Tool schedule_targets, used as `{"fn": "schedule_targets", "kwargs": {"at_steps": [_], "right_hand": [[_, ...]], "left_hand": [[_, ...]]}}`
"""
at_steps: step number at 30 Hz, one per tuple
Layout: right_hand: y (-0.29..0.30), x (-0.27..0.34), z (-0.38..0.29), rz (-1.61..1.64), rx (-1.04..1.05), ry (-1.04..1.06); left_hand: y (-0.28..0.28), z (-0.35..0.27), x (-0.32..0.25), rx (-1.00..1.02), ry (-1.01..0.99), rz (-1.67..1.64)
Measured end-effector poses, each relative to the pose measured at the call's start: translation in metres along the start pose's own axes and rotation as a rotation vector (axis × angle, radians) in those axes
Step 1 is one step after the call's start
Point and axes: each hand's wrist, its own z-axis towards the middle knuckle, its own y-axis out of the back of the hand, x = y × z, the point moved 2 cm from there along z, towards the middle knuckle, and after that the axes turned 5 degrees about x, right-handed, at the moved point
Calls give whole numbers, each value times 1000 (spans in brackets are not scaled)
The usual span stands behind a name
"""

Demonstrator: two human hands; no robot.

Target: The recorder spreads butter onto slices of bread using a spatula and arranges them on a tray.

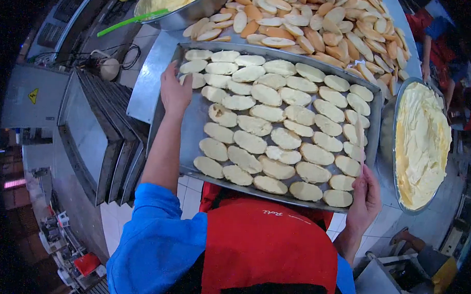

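Observation:
A metal baking tray [191, 126] lies before me, partly over the table's near edge, with rows of oval bread slices [266, 94] coated in pale cream. My left hand [177, 86] is at the tray's upper left edge, thumb inside near a slice and fingers over the rim. My right hand [367, 194] is at the lower right corner, holding a thin, pale, flat spatula [361, 145] that points up across the right-hand slices. How firmly that hand touches the rim cannot be told. Many uncoated bread slices [336, 34] are heaped on the table behind the tray.
A bowl of pale cream [422, 145] stands at the right. Another metal bowl [185, 15] with cream and a green-handled utensil [131, 22] is at the upper left. Empty trays [88, 134] lean in a stack at the left. Other people [441, 45] are at the right edge.

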Motion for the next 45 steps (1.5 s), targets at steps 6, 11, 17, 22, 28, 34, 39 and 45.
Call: {"fn": "schedule_targets", "kwargs": {"at_steps": [6,11,17,22,28,34,39,45], "right_hand": [[23,0,0,69,-99,22],[60,14,-12,-167,-119,48],[144,39,0,-542,-288,72],[152,47,32,-957,-76,56],[133,30,54,-1019,83,161],[137,20,18,-171,-63,-77],[15,-12,11,504,119,-6],[-54,-11,18,306,120,368]], "left_hand": [[-55,63,-100,224,-278,-168],[-150,104,-159,647,-762,-128],[-150,128,-177,901,-986,2],[-131,117,-210,787,-1072,326],[-131,147,-145,633,-817,164],[-78,51,-169,948,223,-1305],[-30,-53,-204,1165,294,-1701],[0,-98,-208,1288,510,-2019]]}}
